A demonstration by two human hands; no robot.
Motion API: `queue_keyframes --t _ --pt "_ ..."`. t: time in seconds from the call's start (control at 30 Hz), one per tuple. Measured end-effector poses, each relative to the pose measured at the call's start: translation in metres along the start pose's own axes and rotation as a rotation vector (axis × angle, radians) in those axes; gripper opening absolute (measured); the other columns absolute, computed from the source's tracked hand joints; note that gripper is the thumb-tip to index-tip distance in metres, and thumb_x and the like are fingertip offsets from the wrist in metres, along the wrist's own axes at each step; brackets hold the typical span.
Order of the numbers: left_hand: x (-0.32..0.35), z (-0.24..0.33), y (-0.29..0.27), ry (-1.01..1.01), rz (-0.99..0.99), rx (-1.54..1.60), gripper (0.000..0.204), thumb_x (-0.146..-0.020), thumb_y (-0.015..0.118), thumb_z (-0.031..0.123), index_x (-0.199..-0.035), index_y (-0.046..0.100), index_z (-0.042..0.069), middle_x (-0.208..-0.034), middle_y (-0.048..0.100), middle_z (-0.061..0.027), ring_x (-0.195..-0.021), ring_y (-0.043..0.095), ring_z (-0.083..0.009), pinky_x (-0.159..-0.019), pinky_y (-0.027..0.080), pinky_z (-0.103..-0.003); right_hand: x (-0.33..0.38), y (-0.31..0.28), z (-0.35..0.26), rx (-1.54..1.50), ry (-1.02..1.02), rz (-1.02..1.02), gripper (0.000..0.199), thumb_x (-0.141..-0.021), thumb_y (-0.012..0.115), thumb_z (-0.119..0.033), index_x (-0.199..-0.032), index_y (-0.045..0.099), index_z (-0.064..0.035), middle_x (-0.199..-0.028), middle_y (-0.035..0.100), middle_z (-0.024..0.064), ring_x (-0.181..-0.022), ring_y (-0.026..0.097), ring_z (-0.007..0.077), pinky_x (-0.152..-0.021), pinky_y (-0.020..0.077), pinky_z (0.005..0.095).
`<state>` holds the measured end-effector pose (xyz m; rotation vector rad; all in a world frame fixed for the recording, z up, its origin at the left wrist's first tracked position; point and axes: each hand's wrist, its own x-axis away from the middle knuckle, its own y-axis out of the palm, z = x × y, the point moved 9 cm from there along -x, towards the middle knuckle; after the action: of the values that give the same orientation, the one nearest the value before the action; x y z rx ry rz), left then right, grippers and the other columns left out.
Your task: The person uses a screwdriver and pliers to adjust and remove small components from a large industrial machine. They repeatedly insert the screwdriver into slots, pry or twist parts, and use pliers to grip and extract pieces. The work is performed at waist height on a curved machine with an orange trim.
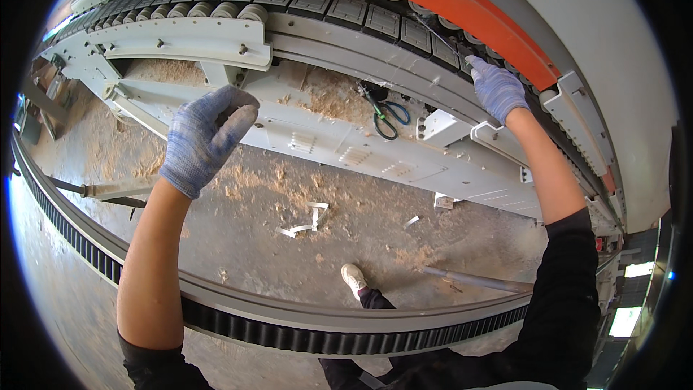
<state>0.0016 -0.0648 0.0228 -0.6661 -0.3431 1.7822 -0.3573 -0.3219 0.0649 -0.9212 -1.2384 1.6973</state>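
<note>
My left hand (207, 137), in a bluish-white knit glove with dirty fingertips, hangs in the air in front of the machine's pale side frame. Its fingers curl loosely, a gap shows between them and the thumb, and I see nothing held. Farther right, my right hand (497, 89), gloved alike, is closed over the chain of dark rectangular pads (380, 20). A thin metal rod (438, 35) runs from its fingertips up and left across the pads; what kind of tool it is I cannot make out. The hand partly hides the pads beneath it.
Scissors with dark-green loop handles (386, 117) lie on the machine's sawdust-covered ledge (325, 94). An orange guard (462, 0) curves above the chain. A black ribbed track (289, 336) crosses nearer my body. White strips (310, 222) and a grey pipe (480, 279) lie on the floor.
</note>
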Motion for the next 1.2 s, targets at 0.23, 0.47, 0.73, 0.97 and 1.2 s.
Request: queue_keyframes --t 0.23,0.47,0.73,0.97,1.2 --pt "0.0 -0.005 -0.001 -0.029 0.001 0.04 0.027 -0.09 0.065 0.028 -0.098 0.068 0.002 -0.076 0.066 -0.0064 -0.07 0.06 -0.0118 -0.068 0.051 -0.028 0.001 -0.003 0.001 0.131 -0.034 0.019 0.036 -0.098 0.044 -0.028 -0.13 0.056 -0.0201 -0.091 0.069 0.0178 -0.085 0.066 0.0364 -0.077 0.0515 0.049" --pt "0.002 -0.005 0.001 -0.062 -0.02 0.021 0.028 -0.088 0.067 0.028 -0.099 0.068 0.002 -0.079 0.069 -0.0071 -0.074 0.063 -0.0136 -0.072 0.052 -0.029 0.011 -0.009 -0.001 0.141 -0.005 -0.025 0.035 -0.098 0.043 -0.027 -0.129 0.057 -0.0191 -0.094 0.07 0.0165 -0.087 0.067 0.0347 -0.077 0.0513 0.0487" --pt "0.001 -0.006 0.004 -0.079 -0.042 0.04 0.029 -0.088 0.068 0.028 -0.101 0.069 0.002 -0.083 0.072 -0.0076 -0.075 0.065 -0.0131 -0.072 0.052 -0.029 0.011 -0.01 0.002 0.142 0.0 -0.051 0.036 -0.098 0.042 -0.026 -0.129 0.056 -0.0183 -0.098 0.069 0.0171 -0.091 0.067 0.0348 -0.08 0.0505 0.0491" --pt "-0.002 -0.006 0.005 -0.081 -0.031 0.047 0.029 -0.087 0.068 0.029 -0.1 0.069 0.003 -0.081 0.07 -0.0085 -0.073 0.064 -0.0138 -0.071 0.052 -0.029 0.043 -0.011 0.082 0.281 0.163 -0.1 0.037 -0.097 0.041 -0.026 -0.133 0.052 -0.0225 -0.101 0.068 0.0194 -0.096 0.065 0.0357 -0.083 0.0497 0.0491" --pt "-0.001 -0.018 0.004 -0.091 -0.008 0.087 0.029 -0.09 0.064 0.027 -0.101 0.067 0.001 -0.079 0.066 -0.0065 -0.073 0.06 -0.0127 -0.072 0.051 -0.028 0.045 0.001 0.045 -0.277 -0.092 0.229 0.04 -0.096 0.045 -0.027 -0.135 0.053 -0.0291 -0.09 0.066 0.0204 -0.084 0.064 0.0378 -0.08 0.0497 0.0467"
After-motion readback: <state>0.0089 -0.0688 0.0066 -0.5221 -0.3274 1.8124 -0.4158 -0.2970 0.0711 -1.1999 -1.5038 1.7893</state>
